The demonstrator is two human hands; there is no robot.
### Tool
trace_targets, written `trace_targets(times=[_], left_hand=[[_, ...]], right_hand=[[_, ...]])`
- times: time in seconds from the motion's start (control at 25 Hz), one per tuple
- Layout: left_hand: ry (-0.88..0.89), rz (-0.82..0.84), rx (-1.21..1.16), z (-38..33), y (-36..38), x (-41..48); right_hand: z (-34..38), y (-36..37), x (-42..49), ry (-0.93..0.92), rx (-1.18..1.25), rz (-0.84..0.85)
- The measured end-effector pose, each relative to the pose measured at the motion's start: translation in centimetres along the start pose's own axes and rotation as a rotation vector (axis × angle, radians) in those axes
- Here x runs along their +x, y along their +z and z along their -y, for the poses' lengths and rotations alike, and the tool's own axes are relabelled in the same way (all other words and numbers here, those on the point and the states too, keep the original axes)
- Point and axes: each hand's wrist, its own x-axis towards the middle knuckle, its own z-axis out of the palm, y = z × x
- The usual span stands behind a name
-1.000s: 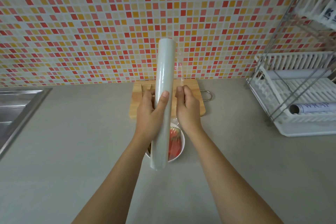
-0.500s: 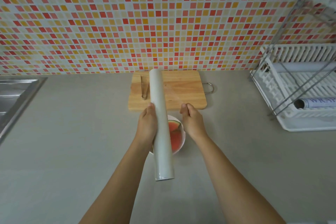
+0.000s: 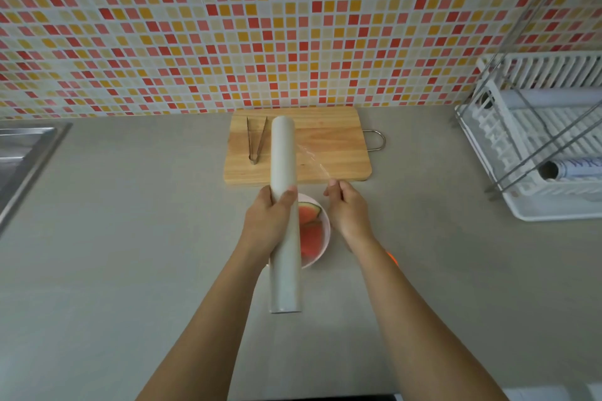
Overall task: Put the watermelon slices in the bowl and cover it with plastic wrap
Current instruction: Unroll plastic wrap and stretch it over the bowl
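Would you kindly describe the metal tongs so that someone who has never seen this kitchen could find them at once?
Start at the wooden cutting board lying on the grey counter against the mosaic tiled wall. The tongs lie on its left part, just left of the white roll of plastic wrap held over it. They are the only thin, shiny metal V on the board, with the arms joined at the near end.

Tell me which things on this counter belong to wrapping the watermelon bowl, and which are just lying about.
In use:
- long white roll of plastic wrap, in the left hand
- clear film edge, pinched by the right hand
- white bowl with red watermelon slices

Lying about:
- wooden cutting board
- metal tongs
- white dish rack
- steel sink
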Motion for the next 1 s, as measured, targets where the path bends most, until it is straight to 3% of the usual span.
trace_targets(times=[0.12,0.32,0.6,0.72,0.84,1.0], left_hand=[[0.099,-0.041,0.099,-0.4,1.3,-0.1],[0.109,-0.024,0.207,-1.6,3.1,0.3],[0.204,-0.036,0.125,-3.3,3.4,1.6],[0.267,-0.087,0.098,-4.2,3.1,2.3],[0.308,-0.134,0.088,-4.7,2.9,2.7],[0.325,-0.18,0.15,-4.6,2.9,2.7]], right_hand=[[0.4,-0.2,-0.1,0.142,0.168,0.024],[1.0,-1.6,-1.4,0.514,0.444,0.294],[0.9,-2.6,-2.8,0.479,0.445,0.507],[1.2,-2.0,-3.0,0.339,0.433,0.401],[1.3,-1.1,-3.0,0.166,0.353,0.167],[1.6,-0.1,-3.4,0.075,0.305,-0.03]])
